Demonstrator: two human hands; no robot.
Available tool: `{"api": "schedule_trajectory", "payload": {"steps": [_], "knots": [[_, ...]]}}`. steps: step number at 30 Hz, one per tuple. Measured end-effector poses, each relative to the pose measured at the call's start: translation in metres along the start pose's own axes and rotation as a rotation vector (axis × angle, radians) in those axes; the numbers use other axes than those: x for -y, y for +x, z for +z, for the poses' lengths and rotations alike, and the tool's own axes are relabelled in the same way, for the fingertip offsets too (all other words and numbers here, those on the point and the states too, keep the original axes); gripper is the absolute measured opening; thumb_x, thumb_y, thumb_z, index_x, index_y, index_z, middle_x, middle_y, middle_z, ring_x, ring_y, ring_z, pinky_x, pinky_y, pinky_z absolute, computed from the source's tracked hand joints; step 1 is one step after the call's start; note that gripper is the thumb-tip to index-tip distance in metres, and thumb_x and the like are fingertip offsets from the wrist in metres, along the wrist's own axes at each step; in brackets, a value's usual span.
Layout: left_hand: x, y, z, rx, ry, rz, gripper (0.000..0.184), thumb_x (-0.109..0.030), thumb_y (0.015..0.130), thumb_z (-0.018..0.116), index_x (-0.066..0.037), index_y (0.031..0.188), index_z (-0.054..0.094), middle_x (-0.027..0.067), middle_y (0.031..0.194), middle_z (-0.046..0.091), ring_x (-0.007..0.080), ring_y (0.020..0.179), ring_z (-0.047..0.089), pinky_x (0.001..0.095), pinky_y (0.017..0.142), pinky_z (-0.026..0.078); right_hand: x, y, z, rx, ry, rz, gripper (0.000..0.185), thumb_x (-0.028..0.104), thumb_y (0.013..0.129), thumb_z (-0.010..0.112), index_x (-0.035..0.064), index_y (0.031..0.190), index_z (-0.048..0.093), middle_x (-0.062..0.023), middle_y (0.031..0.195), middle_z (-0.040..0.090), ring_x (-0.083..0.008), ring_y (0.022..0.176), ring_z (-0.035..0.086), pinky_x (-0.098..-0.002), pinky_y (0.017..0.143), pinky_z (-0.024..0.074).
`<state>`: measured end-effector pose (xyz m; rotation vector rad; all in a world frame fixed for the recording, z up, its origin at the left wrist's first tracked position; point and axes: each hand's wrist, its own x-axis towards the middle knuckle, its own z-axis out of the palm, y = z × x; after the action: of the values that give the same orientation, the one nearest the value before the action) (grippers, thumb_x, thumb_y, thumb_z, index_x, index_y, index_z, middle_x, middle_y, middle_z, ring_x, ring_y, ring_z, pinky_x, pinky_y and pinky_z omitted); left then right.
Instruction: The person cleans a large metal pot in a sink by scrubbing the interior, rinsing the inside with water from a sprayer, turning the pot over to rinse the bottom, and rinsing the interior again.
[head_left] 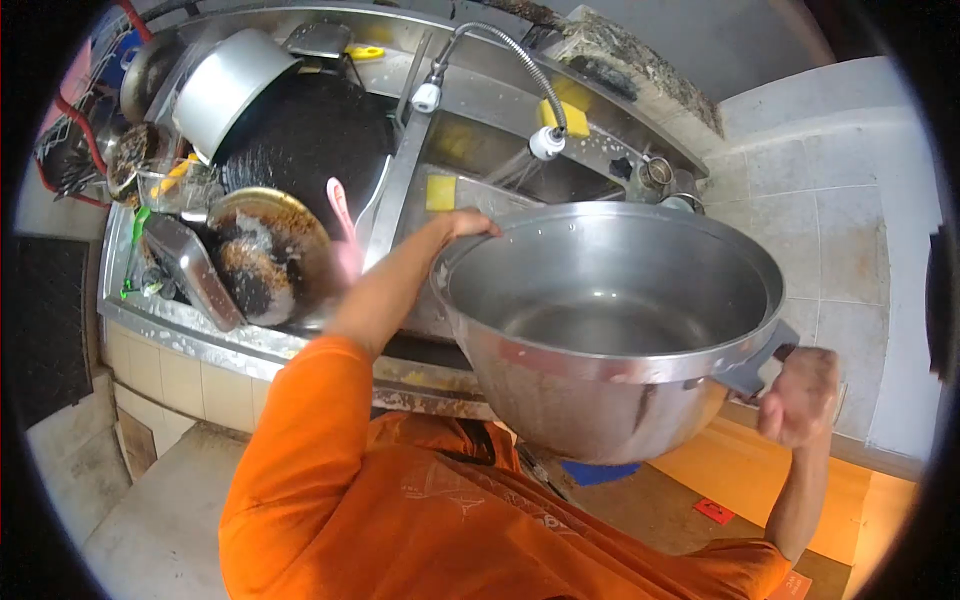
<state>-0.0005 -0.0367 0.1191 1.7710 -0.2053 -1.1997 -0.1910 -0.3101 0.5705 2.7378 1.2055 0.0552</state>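
A large metal pot [590, 400] is tilted over the front edge of the sink, its wet, empty inside facing up. My left hand [470, 224] grips its rim at the back left, with the fingers partly hidden behind the pot. At the right, my right hand [803, 395] is closed round the pot's grey side handle [755, 365]. Behind the pot, water sprays from the white head of the flexible faucet [547, 143] into the sink.
Left of the sink lie a black wok [300, 135], a silver pot [230, 90], a burnt pan [265, 250] and a pink-handled utensil [342, 208]. A yellow sponge [577, 118] rests behind the faucet, and a yellow pad [441, 193] beside the basin. Glasses [655, 175] stand at the back right.
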Motion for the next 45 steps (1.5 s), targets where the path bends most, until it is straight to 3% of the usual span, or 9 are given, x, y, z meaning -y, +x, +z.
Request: {"api": "schedule_trajectory", "payload": {"steps": [3,10,15,21,23,27,28,34,45], "knots": [[0.005,0.001,0.022,0.174,-0.607,-0.023,0.059,-0.047,0.092,0.05,-0.004,0.132,0.049,0.0152,0.129,0.055,0.0277,0.11,0.058,0.0401,0.094,0.046,0.019,0.018,-0.002,-0.044,-0.049,-0.09,0.027,0.019,0.076,0.052,0.0057,0.054,0.044,-0.0097,0.056,0.044,-0.0287,0.058,0.048,-0.0412,0.066,0.0431],[0.018,0.021,0.048,0.361,-0.964,-0.008,0.067,-0.055,0.095,0.035,-0.006,0.141,0.039,0.0148,0.141,0.044,0.0298,0.125,0.044,0.0389,0.107,0.033,0.0,0.016,-0.018,0.02,0.074,-0.104,0.044,0.03,0.083,0.051,0.0083,0.05,0.031,-0.0025,0.048,0.028,-0.0233,0.047,0.039,-0.0352,0.057,0.0365],[0.026,0.013,0.011,-0.193,-0.409,0.027,0.078,-0.069,0.086,0.042,-0.003,0.125,0.056,0.0161,0.121,0.059,0.0278,0.112,0.055,0.0386,0.097,0.042,-0.017,-0.009,0.006,0.359,0.162,-0.05,0.063,0.061,0.063,0.072,0.0112,0.046,0.037,-0.0009,0.045,0.03,-0.0216,0.044,0.037,-0.0341,0.046,0.0295],[0.015,-0.041,-0.084,-0.301,-0.268,-0.003,0.092,-0.068,0.079,0.057,0.002,0.137,0.041,0.0184,0.133,0.049,0.0284,0.123,0.047,0.0427,0.102,0.038,-0.081,-0.101,0.13,0.369,0.134,0.08,0.014,0.02,0.065,0.064,0.0091,0.056,0.06,-0.0102,0.065,0.057,-0.0307,0.076,0.056,-0.0424,0.064,0.0471],[-0.015,-0.085,-0.081,-0.349,-0.37,-0.055,0.069,-0.039,0.082,0.067,0.011,0.125,0.048,0.0206,0.116,0.06,0.0273,0.099,0.063,0.0387,0.087,0.05,-0.099,-0.115,0.19,0.37,0.05,0.048,0.013,0.02,0.066,0.064,0.0097,0.058,0.063,-0.0085,0.066,0.058,-0.0296,0.077,0.057,-0.041,0.067,0.0488],[-0.036,-0.131,-0.069,-0.486,-0.253,-0.418,0.072,-0.039,0.078,0.069,0.012,0.124,0.048,0.0222,0.117,0.058,0.0312,0.1,0.062,0.0408,0.079,0.053,-0.116,-0.104,0.295,0.364,-0.016,-0.042,0.013,0.02,0.071,0.066,0.0077,0.073,0.07,-0.0123,0.077,0.067,-0.0311,0.088,0.063,-0.0421,0.074,0.0517],[0.04,-0.107,-0.109,-0.473,-0.335,-0.165,0.073,-0.039,0.077,0.069,0.012,0.125,0.047,0.0219,0.117,0.058,0.0306,0.1,0.062,0.0397,0.081,0.052,-0.115,-0.103,0.319,0.341,-0.018,-0.027,0.013,0.02,0.071,0.066,0.0077,0.073,0.07,-0.0123,0.077,0.067,-0.0311,0.088,0.063,-0.0421,0.074,0.0517],[0.072,-0.102,-0.087,-0.674,-0.13,-0.126,0.062,-0.037,0.074,0.071,0.009,0.114,0.06,0.0184,0.107,0.065,0.0275,0.098,0.062,0.0382,0.084,0.048,-0.109,-0.087,0.444,0.381,-0.003,0.002,0.012,0.02,0.068,0.063,0.008,0.066,0.068,-0.0077,0.077,0.065,-0.0267,0.085,0.062,-0.0367,0.075,0.052],[0.029,-0.111,-0.04,-0.812,0.519,-0.357,0.086,-0.068,0.077,0.051,0.013,0.103,0.063,0.0332,0.103,0.062,0.043,0.108,0.057,0.0404,0.094,0.042,-0.132,-0.096,0.455,0.306,0.0,-0.046,0.021,0.022,0.072,0.061,0.0099,0.087,0.068,-0.0053,0.109,0.059,-0.0206,0.111,0.053,-0.0352,0.103,0.0364]]}}
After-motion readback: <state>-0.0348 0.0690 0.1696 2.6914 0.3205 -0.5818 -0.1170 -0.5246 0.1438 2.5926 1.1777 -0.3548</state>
